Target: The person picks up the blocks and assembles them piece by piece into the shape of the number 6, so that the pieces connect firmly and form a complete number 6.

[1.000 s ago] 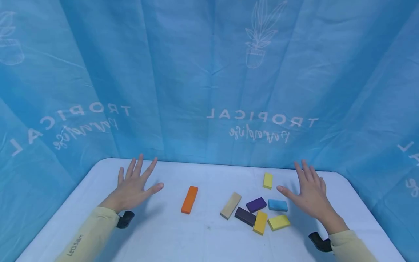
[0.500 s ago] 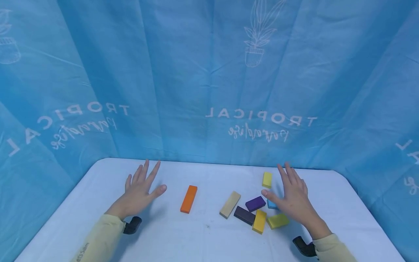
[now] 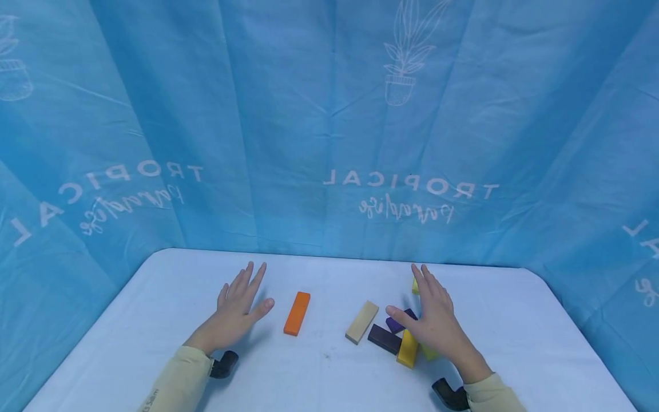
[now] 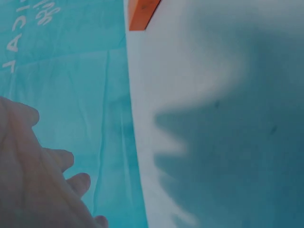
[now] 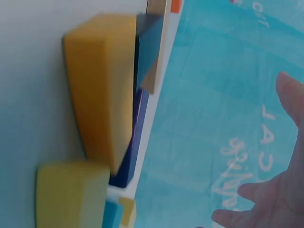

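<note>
My left hand (image 3: 231, 317) hovers with fingers spread, left of the orange block (image 3: 297, 313), touching nothing. Over the right-hand cluster of blocks hangs my right hand (image 3: 435, 323), fingers straight and holding nothing. Around it lie a beige block (image 3: 362, 323), a black block (image 3: 384, 339), a purple block (image 3: 396, 324) and an amber block (image 3: 407, 349). It partly covers a yellow-green block (image 3: 429, 353) and a small yellow block (image 3: 415, 286). The blue block (image 5: 112, 213) is hidden in the head view but peeks out in the right wrist view.
A white-covered table (image 3: 329, 383) with rounded far corners bears the blocks. Behind it and along both sides hangs a blue printed curtain (image 3: 288, 126). Black curved pieces (image 3: 225, 364) stick out at both wrists.
Both hands have moved inward, the left one rightward towards the orange block, the right one leftward over the cluster, covering the blue block. The blocks have stayed in place.
</note>
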The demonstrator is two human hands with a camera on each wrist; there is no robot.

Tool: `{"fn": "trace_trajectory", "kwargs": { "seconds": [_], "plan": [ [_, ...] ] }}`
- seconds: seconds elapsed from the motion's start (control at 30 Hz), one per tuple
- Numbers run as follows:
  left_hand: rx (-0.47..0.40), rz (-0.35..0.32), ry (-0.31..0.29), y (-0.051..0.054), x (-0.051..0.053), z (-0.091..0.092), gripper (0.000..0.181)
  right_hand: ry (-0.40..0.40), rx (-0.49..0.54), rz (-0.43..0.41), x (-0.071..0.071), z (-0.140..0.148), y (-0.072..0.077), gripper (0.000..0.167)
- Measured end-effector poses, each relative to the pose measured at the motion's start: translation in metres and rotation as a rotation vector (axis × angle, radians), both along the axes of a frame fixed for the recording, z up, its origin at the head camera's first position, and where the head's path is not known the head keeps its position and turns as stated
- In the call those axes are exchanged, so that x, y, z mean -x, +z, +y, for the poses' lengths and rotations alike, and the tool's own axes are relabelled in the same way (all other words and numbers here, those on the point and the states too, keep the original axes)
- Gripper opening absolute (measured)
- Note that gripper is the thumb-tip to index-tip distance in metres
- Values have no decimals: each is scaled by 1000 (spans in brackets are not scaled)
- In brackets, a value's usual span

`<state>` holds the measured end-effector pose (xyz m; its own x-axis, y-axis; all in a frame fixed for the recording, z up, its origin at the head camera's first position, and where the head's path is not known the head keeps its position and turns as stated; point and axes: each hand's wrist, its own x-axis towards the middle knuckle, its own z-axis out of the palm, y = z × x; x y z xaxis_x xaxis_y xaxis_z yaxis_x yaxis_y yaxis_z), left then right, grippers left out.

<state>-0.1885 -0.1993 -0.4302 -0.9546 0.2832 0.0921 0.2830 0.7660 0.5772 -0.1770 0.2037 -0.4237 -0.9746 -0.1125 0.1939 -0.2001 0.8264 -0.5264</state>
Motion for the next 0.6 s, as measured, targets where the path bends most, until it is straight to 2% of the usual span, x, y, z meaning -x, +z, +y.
{"fn": "trace_trajectory", "kwargs": {
  "seconds": [0.27, 0.6],
  "plan": [
    [-29, -41, -36, -12, -2, 13, 79, 58, -7, 12, -2, -20, -10, 100],
    [-31, -140, -66, -17, -4, 25, 72, 122, -18, -64, 0, -37, -15, 103]
  ]
}}
